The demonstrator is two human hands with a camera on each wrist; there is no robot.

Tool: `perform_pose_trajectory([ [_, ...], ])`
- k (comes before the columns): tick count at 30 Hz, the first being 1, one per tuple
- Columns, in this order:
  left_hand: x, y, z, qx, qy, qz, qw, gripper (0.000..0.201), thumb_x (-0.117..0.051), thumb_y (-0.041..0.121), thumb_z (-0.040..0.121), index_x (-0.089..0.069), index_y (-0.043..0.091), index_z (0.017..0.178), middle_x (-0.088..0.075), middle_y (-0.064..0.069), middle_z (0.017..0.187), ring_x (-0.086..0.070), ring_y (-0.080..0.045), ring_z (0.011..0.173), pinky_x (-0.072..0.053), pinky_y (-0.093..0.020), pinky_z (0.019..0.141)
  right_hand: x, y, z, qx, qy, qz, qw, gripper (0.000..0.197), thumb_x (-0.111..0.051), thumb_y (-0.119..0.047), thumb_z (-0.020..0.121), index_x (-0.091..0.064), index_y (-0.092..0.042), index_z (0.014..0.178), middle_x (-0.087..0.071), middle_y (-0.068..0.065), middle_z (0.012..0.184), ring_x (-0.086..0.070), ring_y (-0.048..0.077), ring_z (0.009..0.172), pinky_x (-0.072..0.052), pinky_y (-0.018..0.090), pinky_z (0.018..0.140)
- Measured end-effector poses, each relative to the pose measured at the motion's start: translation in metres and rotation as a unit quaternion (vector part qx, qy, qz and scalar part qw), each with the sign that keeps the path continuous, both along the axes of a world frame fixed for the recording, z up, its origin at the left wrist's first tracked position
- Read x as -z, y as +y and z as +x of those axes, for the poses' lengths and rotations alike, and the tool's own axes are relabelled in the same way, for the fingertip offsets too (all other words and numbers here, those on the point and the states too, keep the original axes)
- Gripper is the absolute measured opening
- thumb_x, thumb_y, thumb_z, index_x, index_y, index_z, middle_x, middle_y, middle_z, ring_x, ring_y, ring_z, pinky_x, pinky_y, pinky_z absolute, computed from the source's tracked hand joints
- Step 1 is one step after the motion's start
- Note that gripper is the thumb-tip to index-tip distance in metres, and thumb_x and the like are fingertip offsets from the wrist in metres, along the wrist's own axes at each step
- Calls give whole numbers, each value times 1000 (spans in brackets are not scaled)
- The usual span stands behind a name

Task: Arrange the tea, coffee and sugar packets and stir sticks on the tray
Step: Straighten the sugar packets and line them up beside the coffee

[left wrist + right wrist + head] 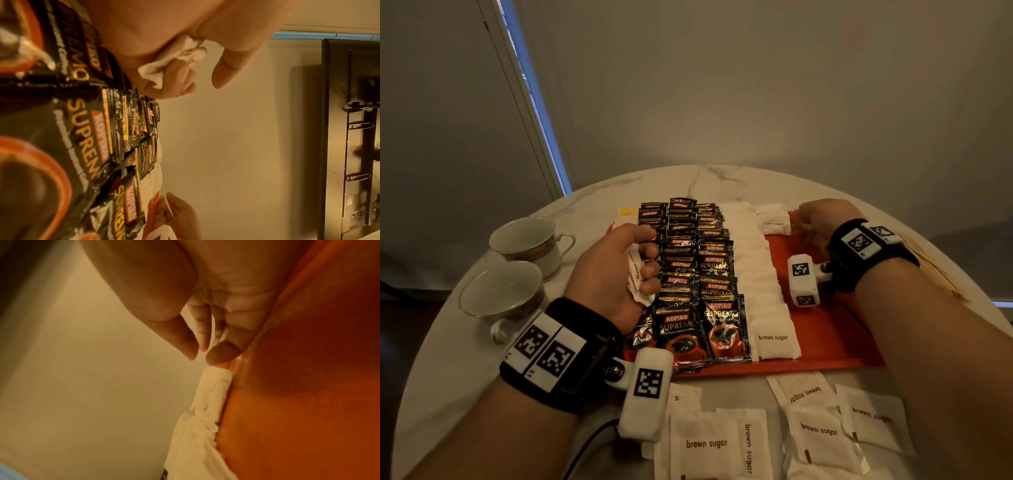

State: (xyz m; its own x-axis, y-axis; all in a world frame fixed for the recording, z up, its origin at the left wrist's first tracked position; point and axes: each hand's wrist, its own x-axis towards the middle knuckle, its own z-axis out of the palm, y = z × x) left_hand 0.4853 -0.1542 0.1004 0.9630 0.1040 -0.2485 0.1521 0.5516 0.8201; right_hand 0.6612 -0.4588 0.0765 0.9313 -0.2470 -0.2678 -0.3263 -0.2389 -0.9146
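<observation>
An orange tray [835,308] carries columns of black Kopiko coffee packets [688,267] and a column of white brown sugar packets [756,274]. Above the left coffee column, my left hand [626,270] grips a bunch of brown sugar packets [164,65] in curled fingers. At the tray's far end, a single sugar packet [774,219] starts a second white column. My right hand [813,222] is beside it. In the right wrist view its fingertips [222,356] are nearly straight and touch the end of that packet [213,386], with nothing between thumb and fingers.
Loose brown sugar packets [818,428] lie on the round marble table in front of the tray. Two teacups [524,236] stand at the left. A yellow tea packet [628,212] sits at the tray's far left corner. Wooden stir sticks [928,263] lie at the right, beyond my right forearm.
</observation>
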Motion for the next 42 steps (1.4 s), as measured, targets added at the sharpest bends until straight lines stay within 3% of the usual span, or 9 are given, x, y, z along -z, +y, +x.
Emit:
perform_pose_trajectory([
  [4,-1,-2,-2,16,-2,-17,1000,20,-49,9,80,-50,11,100,-48,-2,71,-37,-14,53,-29,-21,42,-23,29,-30,-36,41,20,998,13,-63,-9,95,-68,1,103,-65,9,80,-59,19,65,-51,30,62],
  [8,-2,-5,-6,-9,-23,-37,999,33,-39,3,56,-41,14,88,-51,-7,76,-38,-16,59,-31,-25,49,-22,36,-33,-74,81,0,994,21,-62,-9,97,-70,2,113,-73,14,104,-61,18,68,-52,29,63],
  [12,1,-8,-3,-35,-21,-21,999,44,-31,-9,50,-34,16,87,-54,-13,82,-44,-20,62,-36,-26,45,-24,38,-37,-72,72,12,995,24,-62,-9,98,-69,3,118,-70,11,96,-60,17,64,-51,28,60],
  [16,0,-9,-3,-17,-20,1,1000,49,-39,-21,68,-50,7,107,-60,-15,89,-59,-21,66,-48,-29,47,-38,46,-57,-108,-20,47,993,16,-67,-14,94,-76,-4,103,-72,10,95,-60,17,62,-47,28,57],
  [20,-1,-14,-6,-7,-43,7,999,49,-47,-19,92,-51,2,136,-67,-19,99,-74,-22,69,-59,-28,57,-54,73,-86,-245,-91,60,963,16,-74,-22,90,-79,-9,98,-73,5,87,-58,14,66,-42,27,56],
  [26,-5,-16,-12,-3,-58,64,996,38,-72,-2,79,-62,5,115,-77,-8,87,-76,-16,72,-59,-24,55,-57,113,-119,-399,-98,-40,911,40,-82,-54,75,-76,-25,102,-72,1,92,-59,11,73,-46,31,66],
  [30,-6,-14,-14,-16,-35,92,995,10,-70,5,91,-62,8,96,-75,-5,73,-69,-11,57,-52,-20,44,-52,119,-124,-386,-158,-82,905,26,-86,-34,79,-75,-20,97,-72,-3,82,-63,7,68,-50,26,64],
  [34,-7,-11,-14,-16,-32,113,993,14,-69,5,93,-60,12,85,-76,-2,74,-71,-10,57,-46,-17,41,-51,119,-121,-332,-156,-6,930,7,-78,-21,89,-76,-14,90,-74,3,79,-63,10,63,-51,27,59],
  [42,-8,-10,-14,5,-41,135,990,23,-68,2,92,-70,11,112,-79,-11,98,-72,-16,71,-44,-19,43,-42,130,-123,-303,-188,53,933,5,-74,-21,93,-76,-18,89,-75,18,93,-60,28,74,-50,33,62],
])
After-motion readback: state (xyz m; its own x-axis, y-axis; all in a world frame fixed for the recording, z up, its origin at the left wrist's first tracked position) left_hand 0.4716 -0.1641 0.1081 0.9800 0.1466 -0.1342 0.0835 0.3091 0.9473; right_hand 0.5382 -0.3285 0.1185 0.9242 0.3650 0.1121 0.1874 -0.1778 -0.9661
